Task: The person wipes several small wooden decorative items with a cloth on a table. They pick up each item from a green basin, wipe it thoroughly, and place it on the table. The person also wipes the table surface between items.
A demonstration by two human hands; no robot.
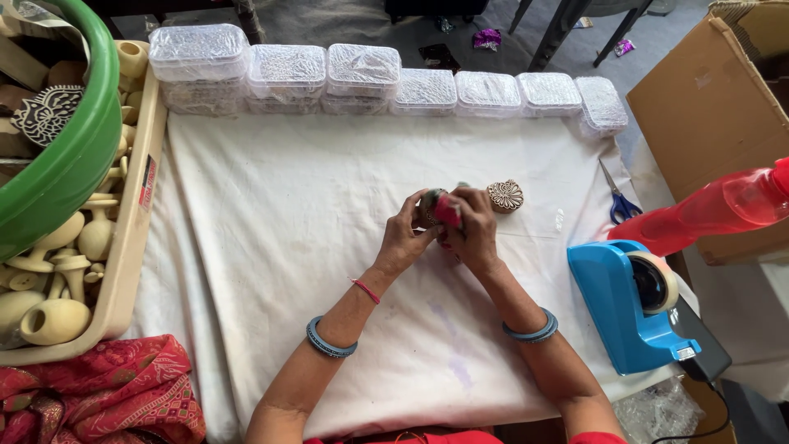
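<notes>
Small round wooden block wrapped partly in pink-and-green cloth [440,209] sits at the middle of the frame, raised just above the white cloth-covered worktop [288,247], and both hands close on it from either side. Left hand [403,238] comes in from the lower left, its grip clamped on the block's left edge with fingers curled over the top; right hand [474,232] presses in from the right, its grip likewise shut on the wrapped block, so the two sets of fingertips meet over it — most of the block is hidden between them.

Just beside the right hand, toward the upper right, a carved round wooden stamp with a flower pattern [505,196] lies on the worktop, apart from the fingers. Each wrist wears a blue-grey bangle, and the left one also a thin red thread.

Along the upper edge of the worktop runs a row of clear plastic lidded boxes [362,78]. At the right of the frame stand a blue tape dispenser [629,304], blue-handled scissors [618,201] and a red translucent plastic bottle [715,210], with a brown cardboard box [715,107] behind. At the left, a beige plastic tray of pale wooden handles [136,247] lies under a green plastic tub [74,156]; a red patterned fabric [99,395] fills the lower left corner.
</notes>
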